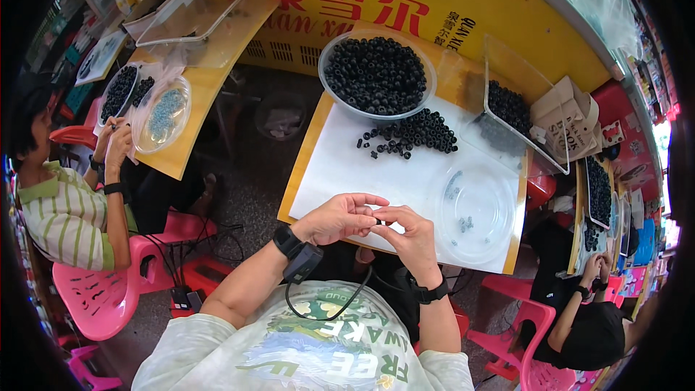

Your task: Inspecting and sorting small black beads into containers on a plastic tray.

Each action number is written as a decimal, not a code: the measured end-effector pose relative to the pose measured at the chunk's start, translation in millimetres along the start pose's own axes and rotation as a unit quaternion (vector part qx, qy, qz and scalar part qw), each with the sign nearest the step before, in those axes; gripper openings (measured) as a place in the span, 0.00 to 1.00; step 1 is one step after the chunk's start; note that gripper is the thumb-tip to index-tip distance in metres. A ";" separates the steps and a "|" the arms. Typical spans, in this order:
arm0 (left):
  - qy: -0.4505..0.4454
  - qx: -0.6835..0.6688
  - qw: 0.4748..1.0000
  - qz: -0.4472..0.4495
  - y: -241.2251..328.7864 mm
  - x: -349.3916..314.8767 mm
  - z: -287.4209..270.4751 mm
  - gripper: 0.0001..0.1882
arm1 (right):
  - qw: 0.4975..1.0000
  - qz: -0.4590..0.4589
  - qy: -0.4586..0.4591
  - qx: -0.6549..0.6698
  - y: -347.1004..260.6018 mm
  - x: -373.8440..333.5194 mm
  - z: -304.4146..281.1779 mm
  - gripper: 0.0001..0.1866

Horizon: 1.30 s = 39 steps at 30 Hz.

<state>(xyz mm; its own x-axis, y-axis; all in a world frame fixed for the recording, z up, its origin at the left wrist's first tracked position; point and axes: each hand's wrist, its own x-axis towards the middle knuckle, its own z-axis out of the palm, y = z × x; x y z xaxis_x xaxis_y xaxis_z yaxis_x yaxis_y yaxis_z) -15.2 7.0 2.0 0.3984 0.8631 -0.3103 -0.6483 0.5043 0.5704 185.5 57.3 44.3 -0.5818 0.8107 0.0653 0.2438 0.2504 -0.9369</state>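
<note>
Just off the near edge of the white-covered table [333,174], my two hands meet in front of my body. A small black part [378,221] shows between the fingertips, mostly covered by them. My left hand [340,219] pinches it from the left, while thumb and forefinger of my right hand [409,234] close on it from the right. Ahead of them lies a loose pile of small black ring-shaped parts [423,134]. Behind the pile, a clear round bowl [326,76] is full of the same parts. To the right sits a shallow clear plastic dish [499,210] with a few small translucent pieces.
A clear bin [525,146] of black parts and a paper bag [568,119] stand at the back right. A yellow panel [304,0] closes off the far side. Co-workers sit left [72,210] and right [590,326] on pink chairs. A cable [329,317] hangs at my wrist.
</note>
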 end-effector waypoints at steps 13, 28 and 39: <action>0.018 -0.089 0.995 0.035 -22.3 20.2 -8.4 0.23 | 0.886 -0.082 0.330 -0.314 -31.3 110.9 -179.4 0.19; 0.071 -0.054 0.994 0.061 -23.7 16.4 -8.3 0.19 | 0.930 -0.008 0.159 -0.331 86.9 113.0 -10.7 0.08; 0.154 -0.007 0.986 0.061 -34.2 39.3 8.9 0.13 | 0.985 -0.033 0.089 -0.145 10.7 -7.1 -6.8 0.14</action>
<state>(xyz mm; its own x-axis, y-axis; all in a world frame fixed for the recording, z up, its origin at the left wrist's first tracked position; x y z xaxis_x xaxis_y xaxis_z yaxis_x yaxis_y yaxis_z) 28.4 23.4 -23.0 0.1030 0.8832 -0.4575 -0.6883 0.3953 0.6083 197.5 57.8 36.1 -0.4645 0.8611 0.2067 0.4368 0.4258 -0.7924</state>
